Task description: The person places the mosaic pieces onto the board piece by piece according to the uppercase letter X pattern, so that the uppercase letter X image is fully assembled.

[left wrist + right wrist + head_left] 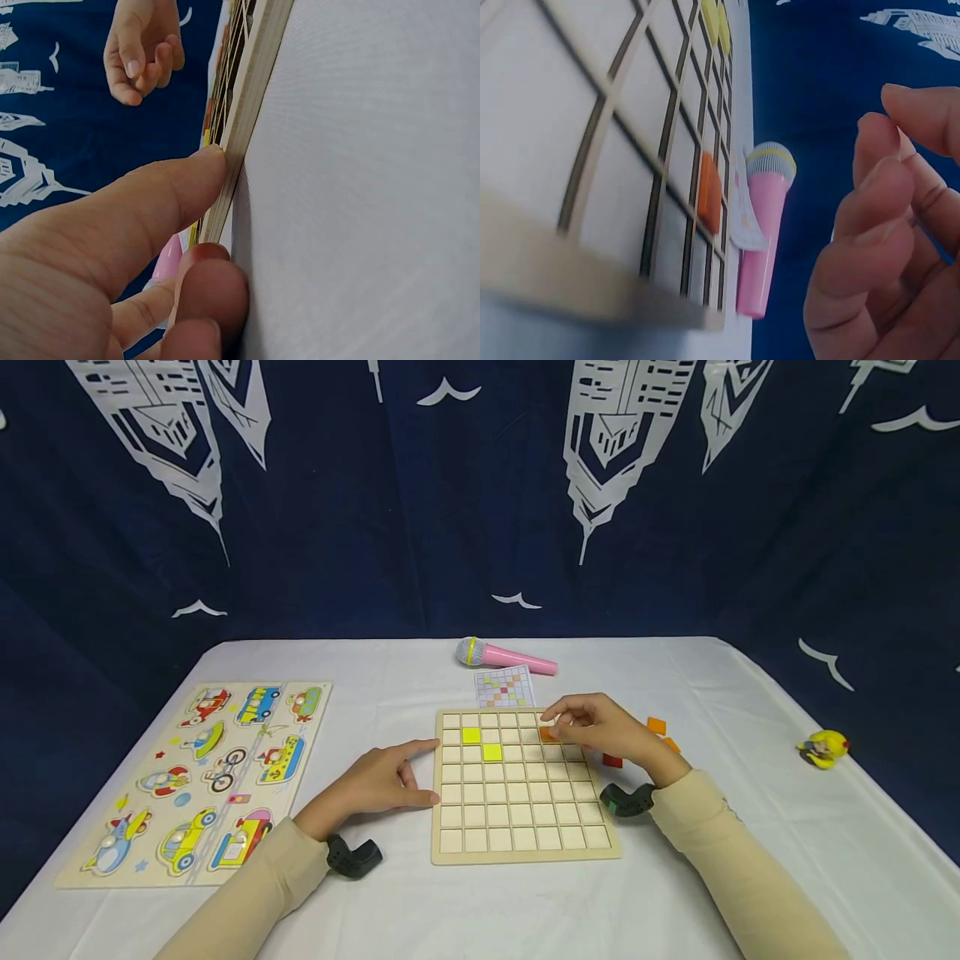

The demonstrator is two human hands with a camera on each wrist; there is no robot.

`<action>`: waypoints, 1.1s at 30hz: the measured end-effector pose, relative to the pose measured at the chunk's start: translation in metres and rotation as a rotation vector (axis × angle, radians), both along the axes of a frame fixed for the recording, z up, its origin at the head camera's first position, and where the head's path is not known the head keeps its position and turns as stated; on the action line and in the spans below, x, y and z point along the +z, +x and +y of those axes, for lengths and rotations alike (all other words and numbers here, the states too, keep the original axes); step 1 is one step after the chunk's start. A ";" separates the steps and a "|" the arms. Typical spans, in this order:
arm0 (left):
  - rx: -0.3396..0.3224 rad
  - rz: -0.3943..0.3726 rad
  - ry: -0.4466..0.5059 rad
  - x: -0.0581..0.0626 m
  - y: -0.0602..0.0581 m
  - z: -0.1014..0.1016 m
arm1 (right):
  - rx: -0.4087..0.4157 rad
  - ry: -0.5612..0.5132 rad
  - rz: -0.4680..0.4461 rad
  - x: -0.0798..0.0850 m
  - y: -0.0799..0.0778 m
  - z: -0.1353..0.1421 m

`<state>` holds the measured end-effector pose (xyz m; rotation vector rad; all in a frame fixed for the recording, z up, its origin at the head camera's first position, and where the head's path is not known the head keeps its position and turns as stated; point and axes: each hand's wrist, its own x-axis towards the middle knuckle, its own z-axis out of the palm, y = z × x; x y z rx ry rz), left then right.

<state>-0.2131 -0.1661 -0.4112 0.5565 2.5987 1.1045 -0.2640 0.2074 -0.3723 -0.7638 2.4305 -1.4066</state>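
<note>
A square wooden grid board point(525, 857) lies on the white table, with two yellow tiles point(471, 735) and one orange tile point(709, 195) set in its cells. My left hand point(386, 779) touches the board's left edge with thumb and fingertips, the fingers spread along it. Over the upper right of the board hovers my right hand point(600, 727), close above the orange tile. In the right wrist view its fingers are loosely bent with nothing between them, and the tile sits apart from them in the grid. A small printed pattern card point(505, 687) lies just behind the board.
Loose orange tiles point(657, 726) and a red tile point(612, 761) lie right of the board. Behind the card is a pink toy microphone point(517, 658). A vehicle puzzle board point(168, 752) covers the table's left side; a small yellow figurine point(822, 748) stands near the right edge.
</note>
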 end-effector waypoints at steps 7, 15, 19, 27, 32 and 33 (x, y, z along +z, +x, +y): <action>0.002 0.005 -0.004 0.001 0.001 0.001 | -0.111 -0.030 0.003 0.004 0.006 0.029; 0.006 0.000 -0.004 0.002 0.000 0.001 | -0.205 0.080 0.048 0.005 0.005 0.063; 0.005 0.006 -0.006 0.000 -0.001 0.000 | -0.236 0.123 0.013 0.008 0.005 0.080; 0.008 -0.005 -0.004 -0.001 -0.001 0.000 | -0.230 0.158 -0.041 0.003 0.000 0.123; 0.006 0.001 -0.002 -0.001 0.000 0.000 | -0.221 0.173 -0.081 -0.002 0.000 0.147; 0.007 0.003 -0.003 -0.001 0.001 0.000 | -0.223 0.179 -0.085 -0.003 0.000 0.151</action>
